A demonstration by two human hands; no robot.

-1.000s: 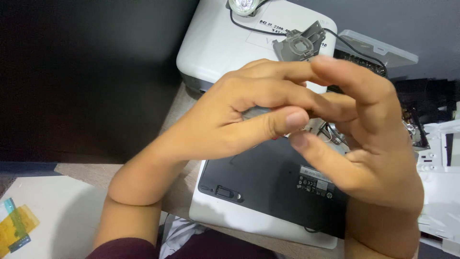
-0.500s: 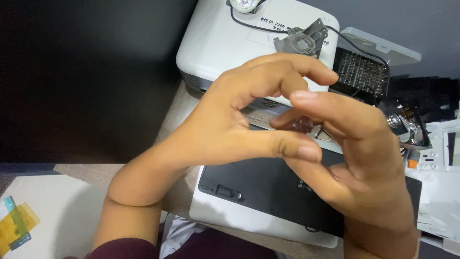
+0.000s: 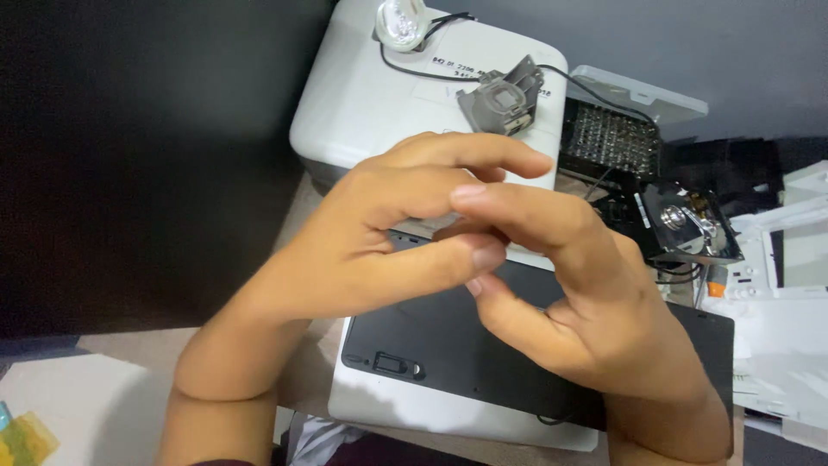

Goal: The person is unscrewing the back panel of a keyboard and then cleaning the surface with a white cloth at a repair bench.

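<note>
My left hand [image 3: 379,250] and my right hand [image 3: 595,319] meet in the middle of the head view, fingertips pressed together and thumbs touching. Their fingers overlap, and whatever may lie between them is hidden. Both hands hover just above a flat white device with a black bottom panel [image 3: 431,336], which lies on the table in front of me. A small latch [image 3: 392,364] shows on the panel's near left corner.
Behind the hands stands a white box-shaped machine [image 3: 379,95] with a grey lens holder [image 3: 500,97], a round reflector lamp [image 3: 401,19] and a black wire on top. At the right lie an opened hard disk [image 3: 690,224], a black gridded part [image 3: 608,138] and white plastic pieces. Yellow film scraps [image 3: 21,436] lie bottom left.
The right hand's fingers have slid over the left hand's fingers, and the thumbs have come together. Both hands stay above the black panel; the view has shifted slightly.
</note>
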